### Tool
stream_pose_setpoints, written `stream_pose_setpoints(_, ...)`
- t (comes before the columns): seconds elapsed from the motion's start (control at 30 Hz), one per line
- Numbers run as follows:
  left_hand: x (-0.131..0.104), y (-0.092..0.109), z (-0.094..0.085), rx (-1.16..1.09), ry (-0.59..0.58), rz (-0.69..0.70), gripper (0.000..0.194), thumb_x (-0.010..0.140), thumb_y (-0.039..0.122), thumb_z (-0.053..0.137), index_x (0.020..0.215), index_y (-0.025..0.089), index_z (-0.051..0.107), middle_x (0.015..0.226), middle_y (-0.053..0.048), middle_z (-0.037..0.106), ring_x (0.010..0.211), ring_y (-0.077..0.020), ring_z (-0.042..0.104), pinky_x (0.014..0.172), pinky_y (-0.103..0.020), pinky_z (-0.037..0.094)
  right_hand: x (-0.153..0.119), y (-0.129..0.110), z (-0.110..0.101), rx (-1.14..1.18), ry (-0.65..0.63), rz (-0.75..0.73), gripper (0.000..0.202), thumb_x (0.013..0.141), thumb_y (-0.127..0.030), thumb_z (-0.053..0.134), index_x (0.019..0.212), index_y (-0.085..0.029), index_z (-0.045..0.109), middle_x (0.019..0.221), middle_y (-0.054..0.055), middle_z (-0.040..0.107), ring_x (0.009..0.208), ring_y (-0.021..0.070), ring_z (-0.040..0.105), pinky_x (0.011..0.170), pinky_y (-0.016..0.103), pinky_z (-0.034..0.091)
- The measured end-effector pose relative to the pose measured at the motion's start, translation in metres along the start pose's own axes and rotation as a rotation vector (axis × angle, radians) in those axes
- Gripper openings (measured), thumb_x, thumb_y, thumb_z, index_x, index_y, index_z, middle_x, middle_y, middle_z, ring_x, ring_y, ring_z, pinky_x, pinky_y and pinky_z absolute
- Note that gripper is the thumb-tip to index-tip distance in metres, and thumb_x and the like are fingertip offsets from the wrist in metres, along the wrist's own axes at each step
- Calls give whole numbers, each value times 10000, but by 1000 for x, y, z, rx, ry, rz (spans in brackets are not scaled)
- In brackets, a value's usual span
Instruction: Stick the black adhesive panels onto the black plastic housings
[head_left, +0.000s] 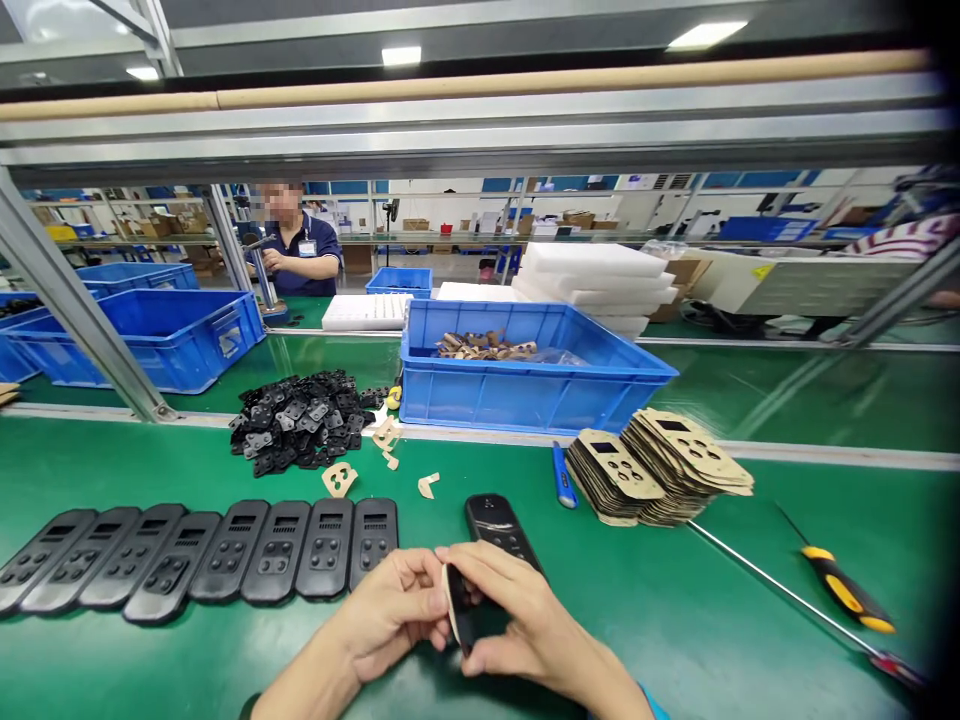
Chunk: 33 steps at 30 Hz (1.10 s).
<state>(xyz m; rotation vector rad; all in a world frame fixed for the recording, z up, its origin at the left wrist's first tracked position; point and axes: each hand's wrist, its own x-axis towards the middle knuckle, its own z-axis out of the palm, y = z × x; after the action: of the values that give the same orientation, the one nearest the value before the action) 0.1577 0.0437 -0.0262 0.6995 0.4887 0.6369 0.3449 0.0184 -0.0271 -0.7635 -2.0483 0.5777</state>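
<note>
Between my left hand (394, 610) and my right hand (521, 610) is a thin black panel with a cream backing (454, 608), seen nearly edge-on. Left thumb and fingers pinch its cream side. My right fingers and thumb grip its top and bottom edges. Just beyond lies a black remote-like housing (496, 522), partly covered by my right hand. A row of similar black housings (287, 550) with buttons and small windows lies left of my hands. Stacks of cream-backed panels (679, 455) with cut-outs stand to the right.
Behind the housings is a heap of black button pads (300, 420), with cream paper scraps (340, 479) nearby. A blue bin (525, 395) holds brown scraps. A blue cutter (564, 476), a screwdriver (840, 585) and a metal rod (780, 590) lie rightward. A co-worker (304, 245) sits beyond.
</note>
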Motion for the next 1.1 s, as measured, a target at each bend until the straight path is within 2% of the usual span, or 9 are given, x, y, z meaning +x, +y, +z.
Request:
stream_pose_setpoints(0.1,4,2,-4,-19,22,8,377,623,330,845,696,145,525,615,3,611,481,-54,549,422,-113,434,-3,4,-3,177,231,134,671,733,-652,629,1299,-300,555,1187,107,641,1066,304,598,920,416,482)
stream_pose_setpoints(0.2,9,9,-10,86,132,44,370,689,364,795,736,172,483,542,28,587,426,-49,511,417,-116,419,-2,10,-15,476,693,322,620,790,-709,500,1237,-289,594,1196,106,635,993,278,631,815,390,535)
stream_pose_setpoints(0.3,12,21,-16,353,267,196,325,768,425,705,777,180,490,629,-9,625,567,-102,602,546,-179,496,3,17,-32,623,1092,392,552,838,-687,459,1183,-281,605,1232,81,615,988,229,629,755,329,547)
stream_pose_setpoints(0.37,12,28,-22,654,340,326,292,819,443,629,919,178,559,890,-79,659,794,-169,644,693,-267,532,7,21,-40,629,1199,398,512,850,-671,462,1133,-275,621,1243,64,607,1074,226,589,786,324,536)
stream_pose_setpoints(0.5,8,36,-29,1456,526,436,553,832,465,571,1276,137,523,1376,-218,401,1103,-341,509,904,-485,445,10,22,-41,718,1198,440,486,852,-641,497,1125,-261,628,1215,64,627,1057,220,590,724,300,534)
stream_pose_setpoints(0.67,2,26,-21,1965,589,269,683,740,568,635,1249,114,590,1267,-268,479,1142,-472,379,916,-604,333,13,17,-30,766,1130,519,494,823,-642,542,1115,-256,642,1201,62,641,934,211,620,721,317,530)
stream_pose_setpoints(0.87,0,16,-6,1904,403,135,696,755,248,597,1418,260,386,1087,-162,534,1012,-359,487,879,-502,392,11,11,-20,895,1006,564,588,736,-692,610,1101,-234,666,1011,73,684,772,188,612,648,283,533)
stream_pose_setpoints(0.97,-2,17,-4,1664,448,197,854,743,259,578,1492,216,170,1167,-143,470,951,-295,538,828,-425,445,10,4,-17,978,924,571,647,717,-712,610,1155,-237,636,928,50,659,740,171,591,646,268,529)
stream_pose_setpoints(1.1,-3,19,-3,1268,463,282,888,689,344,704,1460,241,276,1206,-101,479,1102,-287,510,968,-409,399,11,-6,-12,1047,760,515,703,734,-721,578,1309,-328,486,849,6,603,615,138,516,525,235,471)
